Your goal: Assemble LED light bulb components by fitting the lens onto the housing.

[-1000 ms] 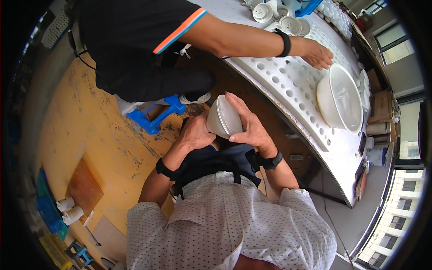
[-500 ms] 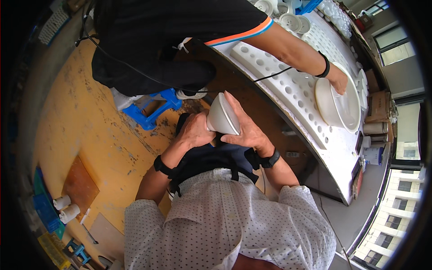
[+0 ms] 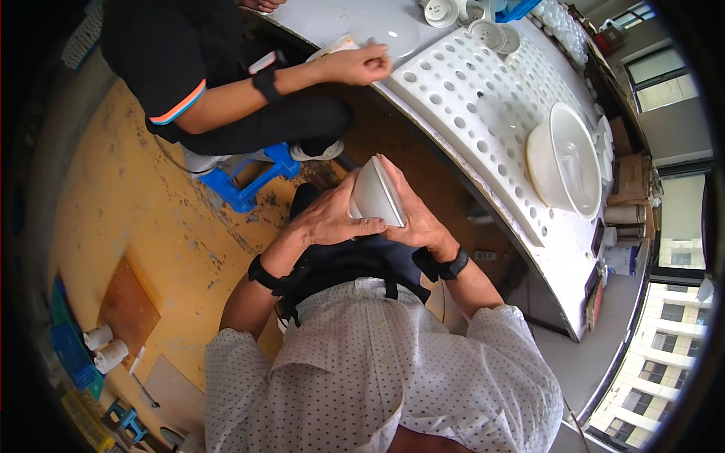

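A small white bowl (image 3: 375,194) is held on edge in front of me, over my lap. My left hand (image 3: 326,219) grips its underside from the left, thumb along the rim. My right hand (image 3: 418,217) cups the bowl's open side from the right. Both wrists wear dark bands. A perforated white board (image 3: 468,98) lies on the curved table beyond the bowl.
A large white basin (image 3: 565,160) rests on the board at right. Small white cups (image 3: 462,16) stand at the table's far end. A co-worker in black sits at left, one hand (image 3: 356,64) on a white piece at the table's edge. A blue stool (image 3: 253,177) stands on the yellow floor.
The co-worker's arm has drawn back from the large basin to the table's near left edge. My hands still hold the bowl, shifted slightly right and lower in the picture.
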`<state>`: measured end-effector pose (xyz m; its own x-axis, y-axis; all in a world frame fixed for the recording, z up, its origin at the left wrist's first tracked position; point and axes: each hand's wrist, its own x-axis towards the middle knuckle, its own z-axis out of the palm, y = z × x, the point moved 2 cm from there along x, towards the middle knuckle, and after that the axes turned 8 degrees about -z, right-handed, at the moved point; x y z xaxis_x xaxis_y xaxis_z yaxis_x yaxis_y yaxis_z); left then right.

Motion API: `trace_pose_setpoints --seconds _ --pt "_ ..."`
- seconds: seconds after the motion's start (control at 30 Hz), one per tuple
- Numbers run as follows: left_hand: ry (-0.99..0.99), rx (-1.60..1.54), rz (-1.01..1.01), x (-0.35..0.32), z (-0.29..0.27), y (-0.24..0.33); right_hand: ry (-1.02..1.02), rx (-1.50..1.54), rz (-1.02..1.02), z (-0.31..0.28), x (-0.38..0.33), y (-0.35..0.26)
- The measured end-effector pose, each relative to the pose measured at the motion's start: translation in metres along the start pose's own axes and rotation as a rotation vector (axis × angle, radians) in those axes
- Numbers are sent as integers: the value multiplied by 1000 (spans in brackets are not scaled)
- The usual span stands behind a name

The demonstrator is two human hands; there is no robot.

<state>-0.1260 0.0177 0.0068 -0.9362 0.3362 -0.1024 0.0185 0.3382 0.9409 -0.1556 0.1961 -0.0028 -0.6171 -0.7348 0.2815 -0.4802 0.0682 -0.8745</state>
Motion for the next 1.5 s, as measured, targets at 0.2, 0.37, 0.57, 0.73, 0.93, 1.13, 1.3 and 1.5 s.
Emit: trace_pose_setpoints --seconds 0.2,0.37,0.57,0.73,0.93,1.13,1.3,1.5 --pt "125 86 -131 1 15 11 28 -87 -74 9 -4 6" --pt "138 64 -192 1 19 14 29 -75 -59 9 -7 6" --pt "207 91 -157 1 22 12 32 -64 -65 12 -10 7" --pt "232 102 -180 -1 23 10 56 -8 -60 17 -12 10" --pt "224 97 -215 0 25 8 59 -6 -31 21 -13 13" --pt "302 110 -204 2 28 4 74 28 0 24 -15 16" --pt "301 79 -207 2 32 0 64 0 -30 25 -15 19" --pt "284 63 -128 3 31 4 82 -118 -120 18 -14 14"
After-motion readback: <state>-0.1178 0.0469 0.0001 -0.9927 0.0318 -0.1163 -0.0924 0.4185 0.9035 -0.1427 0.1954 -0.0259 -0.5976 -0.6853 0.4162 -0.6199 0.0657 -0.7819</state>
